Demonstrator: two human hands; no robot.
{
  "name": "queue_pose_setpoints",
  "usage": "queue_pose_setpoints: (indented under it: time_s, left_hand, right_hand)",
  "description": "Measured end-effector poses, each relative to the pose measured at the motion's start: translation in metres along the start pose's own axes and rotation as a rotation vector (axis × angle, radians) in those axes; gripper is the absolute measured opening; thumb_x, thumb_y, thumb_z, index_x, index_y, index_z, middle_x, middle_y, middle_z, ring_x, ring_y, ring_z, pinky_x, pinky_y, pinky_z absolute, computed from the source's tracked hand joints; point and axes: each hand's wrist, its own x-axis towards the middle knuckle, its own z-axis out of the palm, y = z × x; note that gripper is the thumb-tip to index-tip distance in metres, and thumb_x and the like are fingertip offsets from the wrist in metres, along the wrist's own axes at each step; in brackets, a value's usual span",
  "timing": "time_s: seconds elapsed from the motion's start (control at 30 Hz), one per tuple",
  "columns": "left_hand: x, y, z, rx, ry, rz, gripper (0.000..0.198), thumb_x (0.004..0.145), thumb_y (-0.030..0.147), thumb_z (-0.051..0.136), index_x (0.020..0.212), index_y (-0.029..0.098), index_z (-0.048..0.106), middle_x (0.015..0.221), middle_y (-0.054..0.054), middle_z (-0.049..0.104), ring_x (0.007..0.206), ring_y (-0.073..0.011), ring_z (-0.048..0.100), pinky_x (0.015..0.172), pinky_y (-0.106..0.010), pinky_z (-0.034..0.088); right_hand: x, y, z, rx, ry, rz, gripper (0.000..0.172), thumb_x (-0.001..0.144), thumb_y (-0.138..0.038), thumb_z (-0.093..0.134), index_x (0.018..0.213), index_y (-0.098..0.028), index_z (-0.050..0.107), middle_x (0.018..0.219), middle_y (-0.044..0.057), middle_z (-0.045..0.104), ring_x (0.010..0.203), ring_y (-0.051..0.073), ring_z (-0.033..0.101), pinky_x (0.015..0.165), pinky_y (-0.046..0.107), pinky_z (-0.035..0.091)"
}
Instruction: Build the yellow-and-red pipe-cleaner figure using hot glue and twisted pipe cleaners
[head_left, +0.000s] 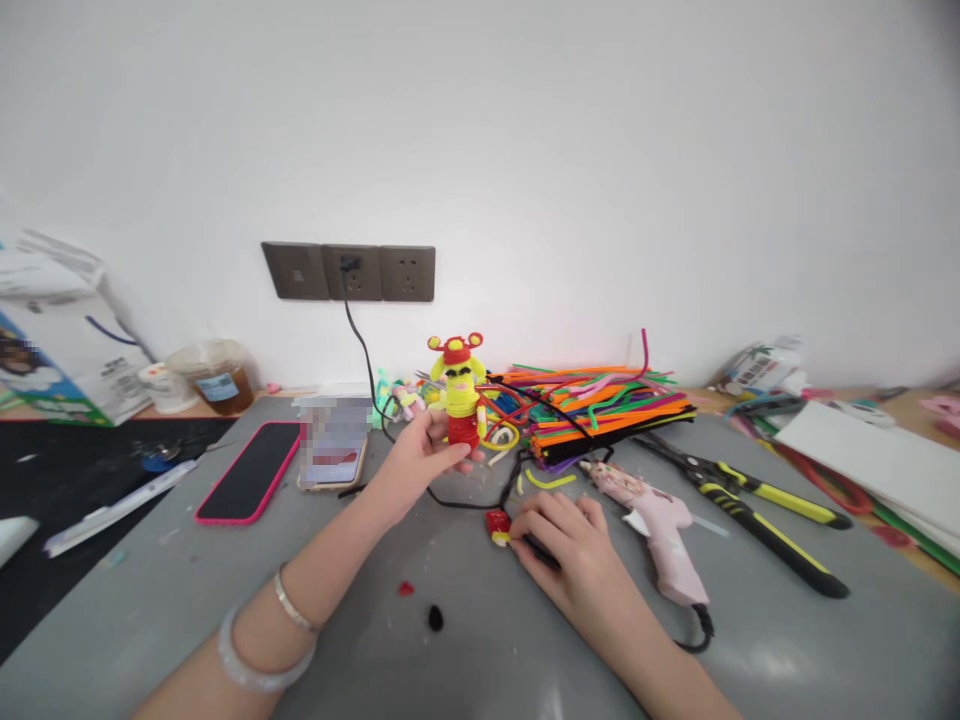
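My left hand is closed around the lower body of a small pipe-cleaner figure, holding it upright above the mat. The figure is yellow and red, with dark eyes and a red hat that has a round loop on each side. My right hand rests low on the grey mat, its fingers curled over something dark that is mostly hidden. Against its fingertips lies a small red and yellow piece. A short yellow pipe cleaner is just beyond that hand. Nearer to me are a black oval bit and a red scrap.
A pink glue gun and yellow-black pliers lie right of my right hand. Behind is a pile of coloured pipe cleaners. Two phones, one pink-edged and one lit, lie left. A black cord drops from the wall socket.
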Motion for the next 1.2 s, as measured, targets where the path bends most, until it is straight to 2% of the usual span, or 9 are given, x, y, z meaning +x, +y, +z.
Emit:
queue_pose_setpoints:
  time_s: [0.13, 0.23, 0.4, 0.57, 0.67, 0.8, 0.93, 1.03, 1.2]
  left_hand:
    - [0.0, -0.003, 0.0, 0.019, -0.015, -0.014, 0.048, 0.068, 0.033, 0.085, 0.104, 0.015, 0.058, 0.105, -0.009, 0.073, 0.088, -0.0194, 0.073, 0.075, -0.027, 0.055]
    - [0.002, -0.005, -0.002, 0.057, 0.021, 0.002, 0.052, 0.064, 0.033, 0.087, 0.104, 0.015, 0.059, 0.103, -0.01, 0.075, 0.09, -0.0208, 0.073, 0.081, -0.03, 0.055]
    - [0.005, -0.01, -0.006, 0.167, 0.122, 0.059, 0.043, 0.06, 0.031, 0.089, 0.088, 0.016, 0.06, 0.093, -0.008, 0.077, 0.089, -0.0214, 0.073, 0.088, -0.035, 0.055]
    - [0.006, -0.015, -0.006, 0.191, 0.147, 0.082, 0.043, 0.056, 0.027, 0.09, 0.084, 0.017, 0.059, 0.085, -0.005, 0.076, 0.081, -0.0189, 0.072, 0.083, -0.034, 0.056]
    - [0.007, -0.017, -0.004, 0.178, 0.139, 0.079, 0.043, 0.055, 0.027, 0.091, 0.083, 0.016, 0.059, 0.085, -0.005, 0.076, 0.08, -0.0188, 0.072, 0.082, -0.033, 0.056]
    - [0.007, -0.021, -0.002, 0.179, 0.141, 0.103, 0.045, 0.053, 0.028, 0.092, 0.08, 0.016, 0.059, 0.084, -0.006, 0.075, 0.079, -0.0185, 0.072, 0.08, -0.032, 0.056]
    - [0.006, -0.022, -0.002, 0.193, 0.158, 0.145, 0.045, 0.053, 0.028, 0.093, 0.077, 0.017, 0.056, 0.079, -0.004, 0.074, 0.075, -0.0172, 0.071, 0.077, -0.031, 0.056]
    - [0.005, -0.021, -0.001, 0.183, 0.172, 0.156, 0.045, 0.052, 0.027, 0.092, 0.076, 0.017, 0.056, 0.076, -0.002, 0.073, 0.072, -0.016, 0.07, 0.073, -0.029, 0.056]
    - [0.004, -0.02, 0.002, 0.182, 0.171, 0.147, 0.045, 0.052, 0.026, 0.091, 0.076, 0.017, 0.054, 0.078, -0.003, 0.073, 0.074, -0.0164, 0.07, 0.073, -0.028, 0.056]
  right_hand:
    - [0.001, -0.002, -0.003, 0.062, 0.041, 0.001, 0.016, 0.09, -0.008, 0.053, 0.087, -0.023, 0.057, 0.087, 0.001, 0.066, 0.084, 0.018, 0.062, 0.077, 0.031, 0.032]
    - [0.001, -0.001, -0.007, 0.169, 0.088, 0.051, 0.014, 0.087, -0.009, 0.055, 0.084, -0.022, 0.057, 0.079, 0.0, 0.065, 0.074, 0.016, 0.062, 0.073, 0.03, 0.036]
    - [0.002, 0.003, -0.011, 0.525, 0.243, 0.346, 0.009, 0.083, -0.024, 0.065, 0.074, -0.021, 0.062, 0.069, 0.002, 0.064, 0.062, 0.016, 0.058, 0.06, 0.027, 0.043]
    - [0.01, 0.001, -0.013, 0.93, 0.316, 0.667, 0.032, 0.068, -0.046, 0.083, 0.072, -0.019, 0.065, 0.062, 0.002, 0.061, 0.055, 0.014, 0.054, 0.051, 0.024, 0.041]
    - [0.022, -0.003, -0.012, 1.139, 0.33, 0.771, 0.042, 0.06, -0.051, 0.088, 0.073, -0.019, 0.066, 0.061, 0.001, 0.061, 0.055, 0.013, 0.052, 0.051, 0.024, 0.039]
    - [0.045, -0.01, -0.009, 1.339, 0.314, 0.722, 0.04, 0.06, -0.047, 0.09, 0.069, -0.018, 0.063, 0.058, -0.003, 0.052, 0.053, 0.009, 0.041, 0.051, 0.022, 0.034]
    - [0.063, -0.015, -0.001, 1.441, 0.192, 0.669, 0.038, 0.066, -0.044, 0.087, 0.068, -0.018, 0.059, 0.055, -0.009, 0.035, 0.048, 0.006, 0.023, 0.046, 0.023, 0.021]
    - [0.071, -0.016, 0.004, 1.446, 0.113, 0.67, 0.039, 0.066, -0.046, 0.086, 0.071, -0.017, 0.06, 0.05, -0.012, 0.029, 0.045, 0.004, 0.014, 0.044, 0.024, 0.012]
    - [0.082, -0.019, 0.008, 1.384, 0.095, 0.657, 0.043, 0.064, -0.051, 0.086, 0.071, -0.017, 0.061, 0.045, -0.014, 0.026, 0.042, 0.003, 0.011, 0.044, 0.025, 0.008]
